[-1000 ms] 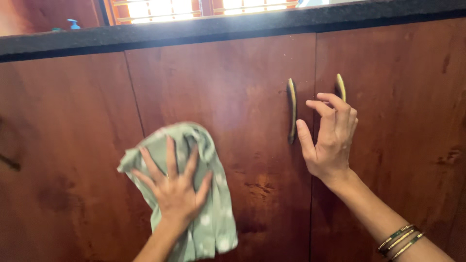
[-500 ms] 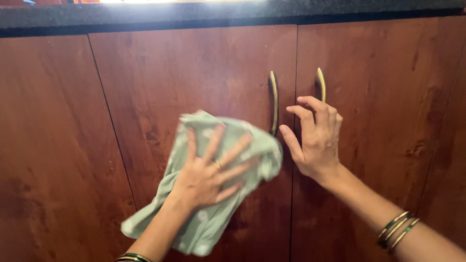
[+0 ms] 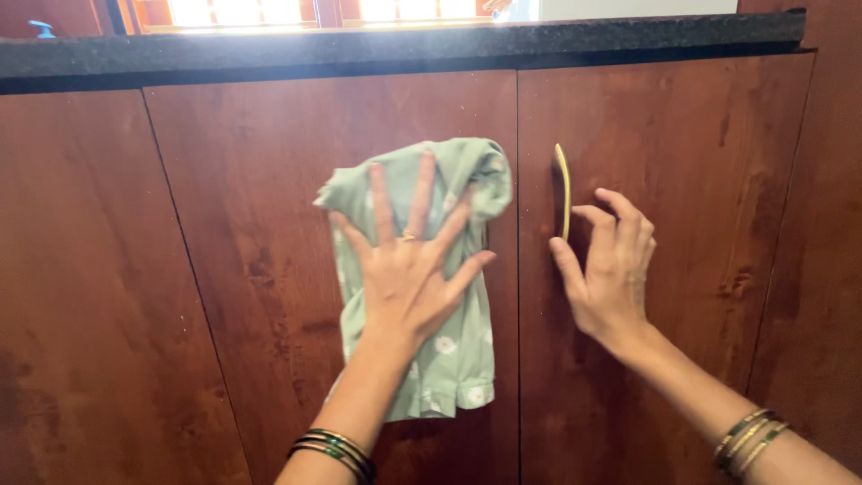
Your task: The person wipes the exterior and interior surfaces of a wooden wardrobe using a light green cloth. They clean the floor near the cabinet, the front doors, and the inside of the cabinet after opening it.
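Head view: brown wooden cabinet doors (image 3: 224, 269) fill the frame under a dark countertop edge (image 3: 404, 45). Left hand (image 3: 409, 269), fingers spread flat, presses a green flowered cloth (image 3: 449, 359) against the middle door's right edge. Right hand (image 3: 611, 269), open, rests beside the yellow handle (image 3: 563, 190). Hanging cloth could snag a handle or slip.

A dark speckled stone countertop (image 3: 404, 43) runs across the top of the view, and every place here is told from it. Above its far edge bright window panes (image 3: 269, 11) glow, with a small blue pump top (image 3: 40, 27) above its left end. Below its left end hangs a plain reddish-brown cabinet panel (image 3: 81, 296), and below its right end a narrower one (image 3: 822, 233).
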